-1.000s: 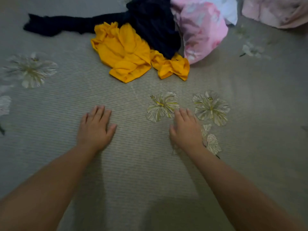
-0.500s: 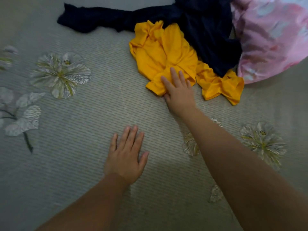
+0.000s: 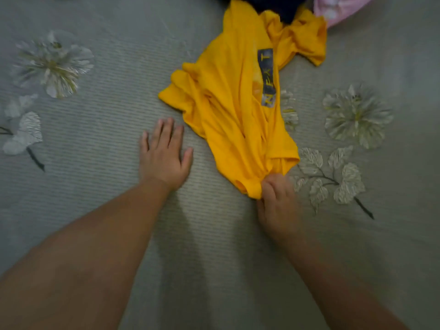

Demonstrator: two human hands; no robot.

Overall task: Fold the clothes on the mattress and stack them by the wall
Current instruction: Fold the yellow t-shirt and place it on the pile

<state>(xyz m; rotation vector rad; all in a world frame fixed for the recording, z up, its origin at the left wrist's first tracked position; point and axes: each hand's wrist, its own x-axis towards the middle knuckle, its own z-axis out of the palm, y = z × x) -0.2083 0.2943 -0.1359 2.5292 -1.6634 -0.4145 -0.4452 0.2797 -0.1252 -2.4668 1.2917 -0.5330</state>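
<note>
Head view, your right hand (image 3: pixel 277 201): your grip is clenched on the near end of the yellow shirt (image 3: pixel 238 110), fingers curled round a bunched wad of cloth.
Head view, your left hand (image 3: pixel 164 154): released, lying flat on the mattress (image 3: pixel 100 144) with fingers straight and slightly spread, just beside the shirt's left edge but not touching it.
Head view, yellow shirt: soft knit cloth, stretched in long creases from your right hand away toward the pile at the top edge; a dark rectangular patch (image 3: pixel 267 77) with pale letters runs along it; the far end is crumpled.
Head view, mattress: grey cover with fine ribbed stripes and pale woven flowers (image 3: pixel 356 115) with leaves.
Head view, other clothes: a dark garment (image 3: pixel 283 8) lies over the shirt's far end, and a pink garment (image 3: pixel 338 8) sits just to its right, both cut off by the top edge.
</note>
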